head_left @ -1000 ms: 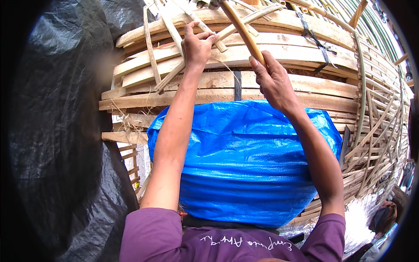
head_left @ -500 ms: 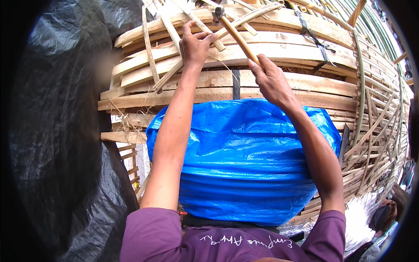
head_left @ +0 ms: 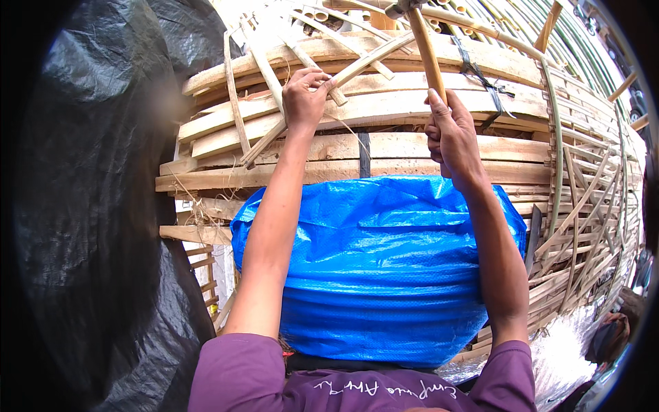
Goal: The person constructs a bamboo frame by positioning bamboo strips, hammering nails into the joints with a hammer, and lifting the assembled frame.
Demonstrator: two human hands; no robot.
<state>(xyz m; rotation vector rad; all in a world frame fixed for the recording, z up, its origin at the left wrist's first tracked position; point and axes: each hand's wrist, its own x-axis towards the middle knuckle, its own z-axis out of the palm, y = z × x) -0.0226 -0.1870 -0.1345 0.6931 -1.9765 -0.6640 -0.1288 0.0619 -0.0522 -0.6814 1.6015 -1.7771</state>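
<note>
My right hand (head_left: 453, 134) is wrapped round the wooden handle of a hammer (head_left: 428, 51), whose metal head (head_left: 400, 9) reaches the top edge of the picture. Further left, my left hand (head_left: 305, 99) has its thumb and fingers pinched together where a diagonal bamboo strip (head_left: 374, 58) crosses another flat bamboo strip (head_left: 300, 51). Whatever sits between those fingertips is too small to make out. The crossed strips lie as a loose lattice over stacked wooden planks (head_left: 439, 147).
A blue tarp sheet (head_left: 384, 275) covers the space between my forearms. Black plastic sheeting (head_left: 103, 226) hangs along the left. Black ties (head_left: 491, 86) bind the planks. Bamboo poles (head_left: 508, 41) lie at the back right, with a lattice of thin strips (head_left: 583, 206) at right.
The hammer has been raised away from the crossed strips, up and to the right, its handle now more upright. My left hand stays at the crossing; the view has shifted slightly.
</note>
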